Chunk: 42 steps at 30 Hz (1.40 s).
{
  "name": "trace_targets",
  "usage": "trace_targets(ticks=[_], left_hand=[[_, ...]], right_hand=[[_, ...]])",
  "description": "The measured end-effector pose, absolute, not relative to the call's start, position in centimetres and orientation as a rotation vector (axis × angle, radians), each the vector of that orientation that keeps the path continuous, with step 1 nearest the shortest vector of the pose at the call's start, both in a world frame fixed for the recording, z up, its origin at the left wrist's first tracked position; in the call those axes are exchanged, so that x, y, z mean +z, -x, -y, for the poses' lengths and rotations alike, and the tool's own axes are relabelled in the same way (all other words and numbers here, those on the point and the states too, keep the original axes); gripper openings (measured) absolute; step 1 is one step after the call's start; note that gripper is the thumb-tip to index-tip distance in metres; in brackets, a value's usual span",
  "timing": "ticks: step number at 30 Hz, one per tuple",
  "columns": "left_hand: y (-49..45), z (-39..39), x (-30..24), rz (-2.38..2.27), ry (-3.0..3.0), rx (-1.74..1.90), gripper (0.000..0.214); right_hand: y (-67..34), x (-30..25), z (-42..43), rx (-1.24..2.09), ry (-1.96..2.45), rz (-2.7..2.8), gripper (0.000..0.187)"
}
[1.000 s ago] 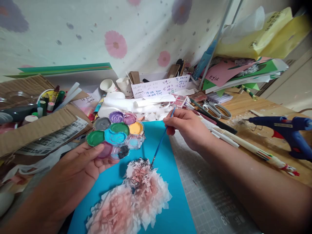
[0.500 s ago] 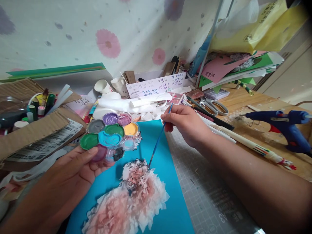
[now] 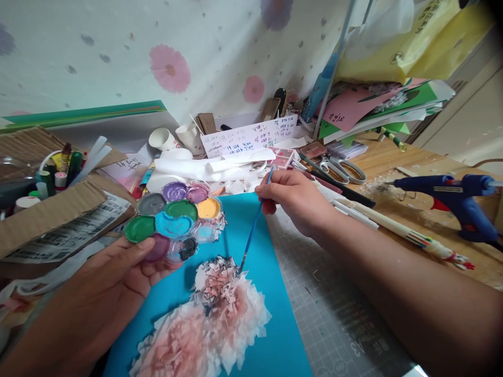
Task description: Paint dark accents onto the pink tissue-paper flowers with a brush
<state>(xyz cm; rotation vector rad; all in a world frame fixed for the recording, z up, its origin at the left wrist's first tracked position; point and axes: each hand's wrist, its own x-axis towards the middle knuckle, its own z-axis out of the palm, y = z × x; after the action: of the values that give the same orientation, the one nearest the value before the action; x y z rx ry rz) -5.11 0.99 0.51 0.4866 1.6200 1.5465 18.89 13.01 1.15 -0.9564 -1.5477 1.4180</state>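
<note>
My left hand (image 3: pixel 129 267) grips a paint palette (image 3: pixel 175 225) by its near edge, thumb on top. Its round wells hold green, blue, grey, purple, yellow and black paint. A thin blue paintbrush (image 3: pixel 254 225) is pinched in my right hand (image 3: pixel 291 196). The brush tip points down and meets the edge of the pink and white tissue-paper flowers (image 3: pixel 236 309). Some petal edges near the tip are dark. The flowers lie on a sheet of blue paper (image 3: pixel 275 309), which rests on a grey cutting mat (image 3: pixel 322 298).
A blue glue gun (image 3: pixel 451 193) lies at the right, with scissors (image 3: pixel 340 168) and a pen (image 3: pixel 412 233) nearby. On the left stands a cardboard box (image 3: pixel 51 220) of markers. Paper cups (image 3: pixel 163 139) and a handwritten card (image 3: pixel 247 136) are at the back.
The whole view has shifted slightly, so things appear a little further left. Both hands keep their grips, and the brush tip stays at the same flower edge.
</note>
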Motion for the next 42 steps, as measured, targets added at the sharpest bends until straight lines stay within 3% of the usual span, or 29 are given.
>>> trace_targets(ticks=[42], left_hand=[[4.95,-0.9,0.39,-1.573,-0.478,1.564,0.017]], right_hand=[[-19.05,1.02,-13.08,1.414,0.978,1.585,0.015]])
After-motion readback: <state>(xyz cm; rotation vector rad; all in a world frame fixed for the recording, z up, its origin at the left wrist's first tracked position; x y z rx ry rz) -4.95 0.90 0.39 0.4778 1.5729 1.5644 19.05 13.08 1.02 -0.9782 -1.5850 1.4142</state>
